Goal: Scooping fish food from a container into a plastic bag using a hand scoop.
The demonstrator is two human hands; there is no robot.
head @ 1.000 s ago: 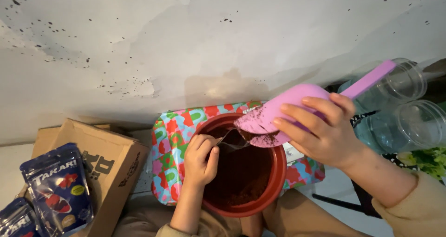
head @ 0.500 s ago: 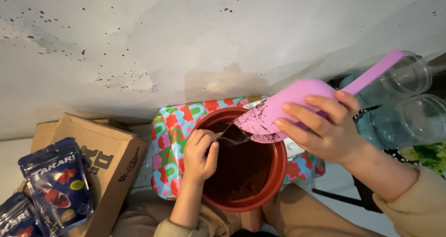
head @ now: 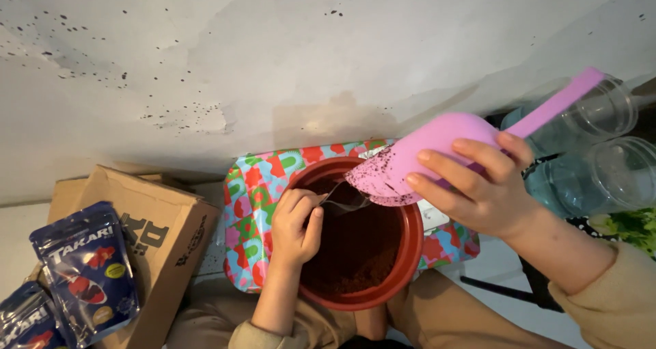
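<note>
Pink plastic scoop (head: 437, 151), smooth, rounded and speckled with dark soil at its lip, tilts mouth-down over the rim of a round terracotta-red plastic pot (head: 410, 253), its long flat handle angled up to the right. The right hand (head: 478, 192) wraps the scoop's bowl, fingers curled over the back and thumb underneath. The left hand (head: 295, 227) sits inside the pot's left edge, fingers pinched on a thin metal spoon (head: 345, 202) whose tip lies just under the scoop's lip. Fine, crumbly brown soil (head: 362, 253) fills the lower part of the pot. The pot rests on the person's lap, on a glossy rectangular tray (head: 256, 212) patterned in red, green, pink and blue squares. A brown corrugated cardboard box (head: 160, 239) stands open at left, with two shiny dark blue pouches (head: 85, 270) lying against it. Clear plastic jars (head: 601, 144), round and empty-looking, lie at right near green leaves (head: 635, 226). A rough, pale wall (head: 273, 69) flecked with dark specks fills the upper frame.
</note>
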